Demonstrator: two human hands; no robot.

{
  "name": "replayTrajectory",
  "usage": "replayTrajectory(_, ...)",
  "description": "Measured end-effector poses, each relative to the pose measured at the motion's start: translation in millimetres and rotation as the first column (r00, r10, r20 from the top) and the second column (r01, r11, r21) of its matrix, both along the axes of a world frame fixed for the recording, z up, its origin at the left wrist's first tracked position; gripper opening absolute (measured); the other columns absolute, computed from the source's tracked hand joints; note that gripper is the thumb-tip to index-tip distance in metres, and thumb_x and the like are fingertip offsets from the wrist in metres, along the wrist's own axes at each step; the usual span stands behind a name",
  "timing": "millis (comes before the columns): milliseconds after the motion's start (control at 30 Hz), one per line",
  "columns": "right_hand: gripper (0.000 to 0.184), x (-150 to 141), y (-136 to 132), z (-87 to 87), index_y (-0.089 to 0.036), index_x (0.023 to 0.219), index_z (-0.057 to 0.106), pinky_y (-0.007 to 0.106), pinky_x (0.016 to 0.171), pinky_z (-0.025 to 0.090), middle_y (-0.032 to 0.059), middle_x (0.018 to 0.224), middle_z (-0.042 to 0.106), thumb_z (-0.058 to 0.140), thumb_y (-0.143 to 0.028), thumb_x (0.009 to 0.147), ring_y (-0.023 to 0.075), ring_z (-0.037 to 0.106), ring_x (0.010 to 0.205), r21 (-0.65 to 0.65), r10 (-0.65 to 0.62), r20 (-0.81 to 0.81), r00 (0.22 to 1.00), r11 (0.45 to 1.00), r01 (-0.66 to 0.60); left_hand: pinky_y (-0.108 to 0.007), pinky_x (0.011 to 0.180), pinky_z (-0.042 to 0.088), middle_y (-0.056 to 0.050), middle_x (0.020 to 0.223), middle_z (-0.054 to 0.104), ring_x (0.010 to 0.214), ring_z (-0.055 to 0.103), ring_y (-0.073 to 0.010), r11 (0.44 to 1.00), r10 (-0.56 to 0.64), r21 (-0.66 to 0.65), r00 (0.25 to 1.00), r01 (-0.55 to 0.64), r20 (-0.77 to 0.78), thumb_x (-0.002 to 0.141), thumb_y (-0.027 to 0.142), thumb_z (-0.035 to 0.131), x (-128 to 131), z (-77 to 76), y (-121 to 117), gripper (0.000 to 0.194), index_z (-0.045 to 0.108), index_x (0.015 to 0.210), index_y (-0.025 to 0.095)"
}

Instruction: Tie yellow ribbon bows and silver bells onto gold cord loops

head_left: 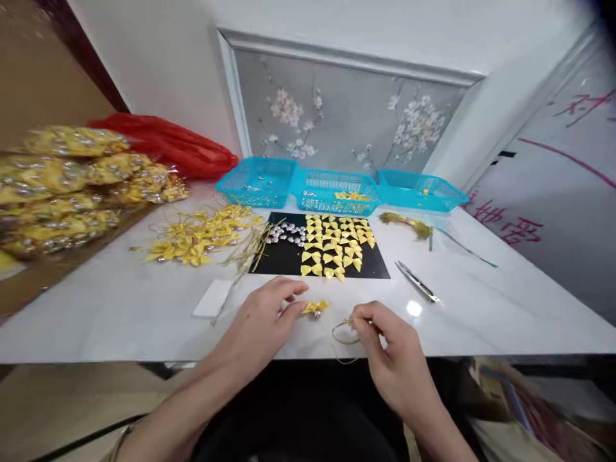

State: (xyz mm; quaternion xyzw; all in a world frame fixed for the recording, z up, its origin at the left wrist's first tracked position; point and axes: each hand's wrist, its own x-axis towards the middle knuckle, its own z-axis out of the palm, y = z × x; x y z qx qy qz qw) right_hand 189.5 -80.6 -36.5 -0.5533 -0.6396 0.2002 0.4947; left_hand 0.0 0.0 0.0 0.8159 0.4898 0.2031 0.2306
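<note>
In the head view, a small yellow bow [321, 304] with a round silver bell [317, 314] lies near the table's front edge. My left hand [264, 314] is just left of it, thumb tip at the bow's end and fingers parted above. Whether the thumb presses on the bow is hard to tell. To the right, my right hand [389, 340] pinches a thin gold cord [339, 328], which hangs in a loop towards the bow. Behind both hands, a black mat [373, 266] carries rows of yellow bows [332, 247] and a cluster of silver bells [289, 234].
Blue baskets [337, 204] line the wall. Finished-looking yellow bows with cords [197, 237] are heaped left, by a white card [213, 298]. Bagged bundles [62, 179] and red mesh [168, 144] lie far left. Right are a cutter-like tool [416, 281] and a gold cord bundle [407, 224].
</note>
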Motion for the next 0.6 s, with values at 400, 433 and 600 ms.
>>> replayTrajectory(400, 0.018, -10.6, 23.7, 4.4, -0.020, 0.086, 0.059, 0.022, 0.064, 0.043, -0.0002, 0.079, 0.063, 0.046, -0.016, 0.098, 0.0131, 0.057, 0.070, 0.060, 0.049, 0.008, 0.999, 0.997, -0.049, -0.043, 0.091, 0.049, -0.011, 0.102, 0.066, 0.101, 0.064, -0.0284, 0.997, -0.073, 0.010, 0.996, 0.074, -0.059, 0.089, 0.012, 0.050, 13.6, -9.3, 10.1, 0.017, 0.067, 0.091, 0.015)
replayTrajectory(433, 0.018, -12.9, 26.4, 3.9, -0.020, 0.086, 0.059, 0.022, 0.063, 0.044, -0.0004, 0.078, 0.063, 0.046, -0.015, 0.097, 0.0129, 0.058, 0.069, 0.061, 0.061, 0.009, 0.998, 0.996, -0.062, -0.043, 0.090, 0.049, -0.011, 0.100, 0.065, 0.100, 0.063, -0.0284, 0.997, -0.080, 0.010, 0.995, 0.081, -0.059, 0.088, 0.011, 0.051, 13.6, -10.0, 10.3, 0.016, 0.066, 0.089, 0.015)
replayTrajectory(600, 0.019, -17.6, 28.5, -2.8, -0.019, 0.085, 0.061, 0.022, 0.063, 0.046, -0.0001, 0.076, 0.064, 0.047, -0.013, 0.096, 0.0129, 0.059, 0.067, 0.070, 0.058, 0.020, 0.998, 0.996, -0.059, -0.040, 0.084, 0.048, -0.008, 0.091, 0.064, 0.094, 0.062, -0.0272, 0.995, -0.097, 0.009, 0.995, 0.097, -0.031, 0.083, 0.007, 0.052, 13.2, -11.1, 9.3, 0.015, 0.058, 0.076, 0.019)
